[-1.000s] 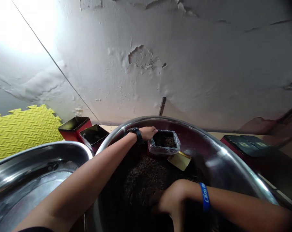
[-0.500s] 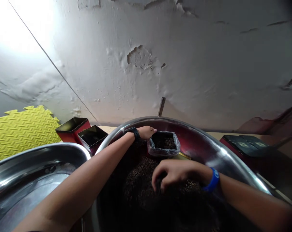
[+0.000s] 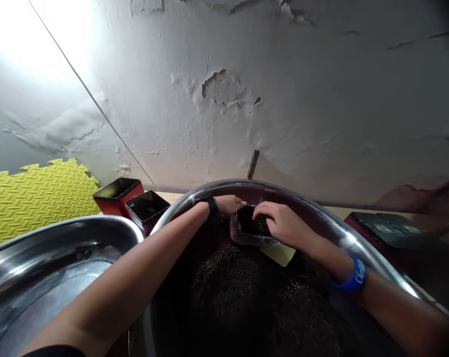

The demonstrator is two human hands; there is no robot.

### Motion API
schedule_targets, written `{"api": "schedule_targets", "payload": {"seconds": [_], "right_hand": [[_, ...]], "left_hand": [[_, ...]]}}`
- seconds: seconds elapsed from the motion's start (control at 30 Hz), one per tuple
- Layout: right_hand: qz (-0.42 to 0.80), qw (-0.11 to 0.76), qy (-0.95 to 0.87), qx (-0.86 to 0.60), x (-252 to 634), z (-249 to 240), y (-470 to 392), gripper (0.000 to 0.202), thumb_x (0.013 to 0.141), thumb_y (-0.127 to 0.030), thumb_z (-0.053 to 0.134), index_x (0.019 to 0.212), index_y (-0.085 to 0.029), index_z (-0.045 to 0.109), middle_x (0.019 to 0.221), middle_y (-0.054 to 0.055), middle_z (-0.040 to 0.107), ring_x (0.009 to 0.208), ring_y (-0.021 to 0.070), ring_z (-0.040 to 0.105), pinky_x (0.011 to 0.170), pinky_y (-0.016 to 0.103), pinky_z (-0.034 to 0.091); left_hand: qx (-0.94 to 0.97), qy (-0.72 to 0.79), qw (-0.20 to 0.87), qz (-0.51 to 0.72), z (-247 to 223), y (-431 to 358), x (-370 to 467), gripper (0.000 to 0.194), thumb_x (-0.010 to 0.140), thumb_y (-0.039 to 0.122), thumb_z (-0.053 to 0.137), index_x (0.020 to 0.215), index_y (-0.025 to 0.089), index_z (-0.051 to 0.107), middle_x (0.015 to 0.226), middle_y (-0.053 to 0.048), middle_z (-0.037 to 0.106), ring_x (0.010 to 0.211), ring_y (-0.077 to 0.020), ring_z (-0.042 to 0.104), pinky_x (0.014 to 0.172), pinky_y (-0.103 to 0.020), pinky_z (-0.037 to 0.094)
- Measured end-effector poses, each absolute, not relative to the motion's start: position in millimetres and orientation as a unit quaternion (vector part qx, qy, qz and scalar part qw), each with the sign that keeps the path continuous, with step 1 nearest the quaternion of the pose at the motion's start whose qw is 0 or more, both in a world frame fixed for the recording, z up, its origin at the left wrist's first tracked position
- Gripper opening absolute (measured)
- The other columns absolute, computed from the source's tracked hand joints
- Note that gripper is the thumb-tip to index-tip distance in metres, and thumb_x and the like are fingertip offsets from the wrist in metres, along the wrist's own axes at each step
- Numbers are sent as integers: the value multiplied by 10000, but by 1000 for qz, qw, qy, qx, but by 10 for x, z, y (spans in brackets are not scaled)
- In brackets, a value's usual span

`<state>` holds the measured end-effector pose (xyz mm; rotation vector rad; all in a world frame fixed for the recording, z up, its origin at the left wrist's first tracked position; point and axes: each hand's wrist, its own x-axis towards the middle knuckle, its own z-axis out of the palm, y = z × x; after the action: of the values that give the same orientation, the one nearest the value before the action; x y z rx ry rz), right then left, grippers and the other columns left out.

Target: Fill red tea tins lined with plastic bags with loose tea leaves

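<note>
A square box lined with clear plastic [image 3: 246, 239] stands in the large steel basin [image 3: 343, 239], with dark loose bits inside. My left hand [image 3: 229, 204], wearing a black watch, grips the box's left back edge. Over the box's opening is my right hand [image 3: 280, 220], with a blue wristband; its fingers curl downward around dark bits, largely hidden by the hand. Loose tea leaves [image 3: 224, 277], dark and thin, cover the basin floor in front of the box. A yellowish flat card [image 3: 280, 254] lies beside the box, under my right wrist.
A second steel basin [image 3: 108, 220] stands at the left. Behind it are two open red and black tins [image 3: 118, 198] and a yellow foam mat [image 3: 41, 203]. Dark lidded boxes [image 3: 388, 228] sit at the right. A peeling wall [image 3: 302, 124] rises behind the basins.
My right hand has moved up and back from the loose tea leaves to the box's opening. The yellowish card shows more now. My left hand stays at the box's edge.
</note>
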<state>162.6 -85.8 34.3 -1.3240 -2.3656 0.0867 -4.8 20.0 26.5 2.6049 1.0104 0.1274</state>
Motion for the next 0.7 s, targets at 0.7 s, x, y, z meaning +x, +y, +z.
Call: {"api": "schedule_targets", "payload": {"seconds": [0.7], "right_hand": [[94,301,-713,-626,2109,239,-586,275,768,-248,429,983,-141,563,941,110,604,817,187,566,746,345,447]], "left_hand": [[748,508,416,98,81,263,-52,525,799,563,323,723,107,571,717,-105,643,572,-156,590,529,-236,451]]}}
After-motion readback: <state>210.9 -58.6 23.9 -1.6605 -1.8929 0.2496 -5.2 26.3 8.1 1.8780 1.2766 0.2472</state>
